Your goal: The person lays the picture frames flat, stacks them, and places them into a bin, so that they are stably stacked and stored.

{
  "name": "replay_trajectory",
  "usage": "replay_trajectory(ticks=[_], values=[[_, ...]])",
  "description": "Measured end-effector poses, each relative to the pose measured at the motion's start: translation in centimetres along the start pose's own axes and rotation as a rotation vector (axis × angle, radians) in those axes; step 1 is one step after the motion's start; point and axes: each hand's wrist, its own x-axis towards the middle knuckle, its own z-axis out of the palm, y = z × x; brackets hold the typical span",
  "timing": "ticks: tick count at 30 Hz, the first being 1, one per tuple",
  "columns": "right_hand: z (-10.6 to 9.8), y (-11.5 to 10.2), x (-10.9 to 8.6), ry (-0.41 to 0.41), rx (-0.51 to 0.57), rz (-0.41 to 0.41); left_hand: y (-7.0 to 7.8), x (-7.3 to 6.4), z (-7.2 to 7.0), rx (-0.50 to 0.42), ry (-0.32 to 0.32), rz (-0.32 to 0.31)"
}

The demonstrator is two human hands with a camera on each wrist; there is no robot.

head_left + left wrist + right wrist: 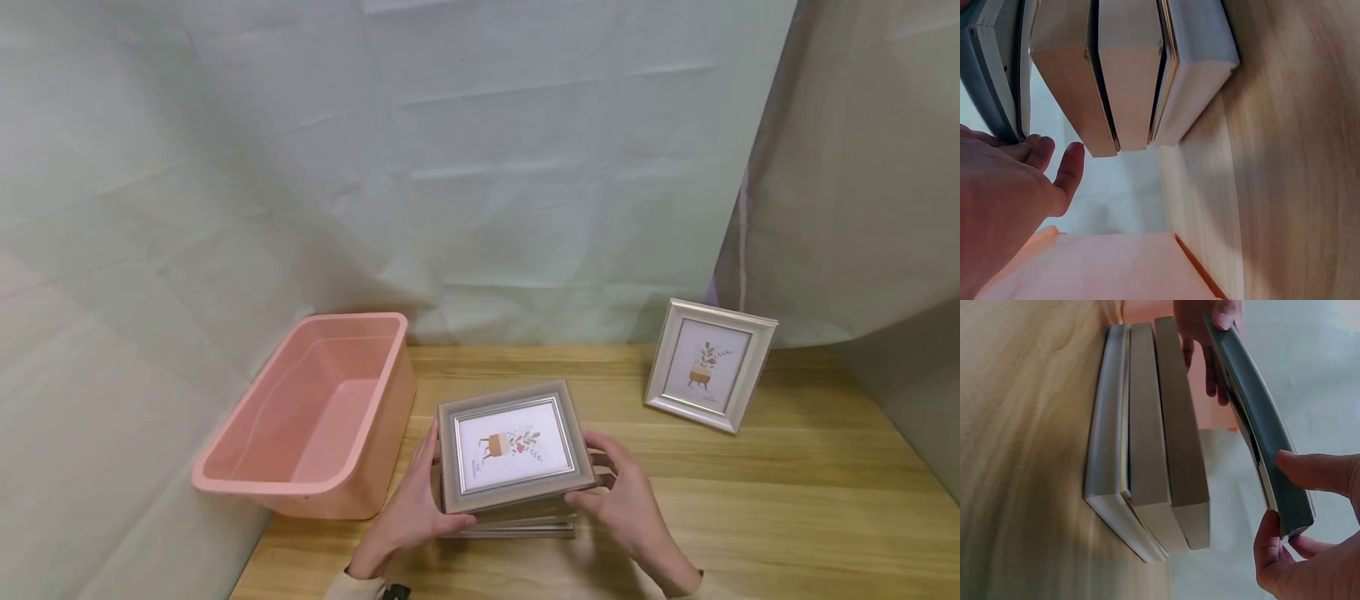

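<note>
A grey-brown picture frame (513, 446) with a drawing of a potted plant is held face up between both hands, the drawing turned sideways. My left hand (412, 508) holds its left end, thumb at the near corner and fingers along the side. At the opposite end my right hand (622, 500) grips the edge, with thumb and fingers on either side of the rim in the right wrist view. Beneath lies a stack of several picture frames (1147, 425), and both wrist views show a gap between it and the held frame (997, 75).
To the left stands a pink plastic tub (360, 492), with no contents showing inside. Another picture frame (708, 364), cream-coloured, stands upright at the back right of the wooden table (810, 483). Pale cloth (540, 200) hangs behind and at the sides.
</note>
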Motion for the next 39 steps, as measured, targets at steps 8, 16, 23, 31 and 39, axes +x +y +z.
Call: replay_trajectory(ticks=[8, 16, 23, 31, 39], values=[[0.7, 0.9, 0.2, 0.001, -0.051, 0.040, -0.6, 0.0, -0.1, -0.013, 0.015, -0.018], [1.2, 1.8, 0.4, -0.004, -0.056, 0.050, -1.1, 0.1, 0.0, -0.014, -0.008, -0.071], [1.5, 2.2, 0.6, -0.005, -0.095, 0.049, -1.4, 0.0, 0.0, 0.010, -0.027, -0.106], [1.8, 2.6, 0.7, -0.022, -0.101, 0.036, -1.9, 0.0, 0.2, -0.009, -0.043, -0.126], [1.9, 2.7, 0.9, -0.027, -0.124, 0.014, -2.3, 0.1, 0.1, -0.036, -0.062, -0.124]])
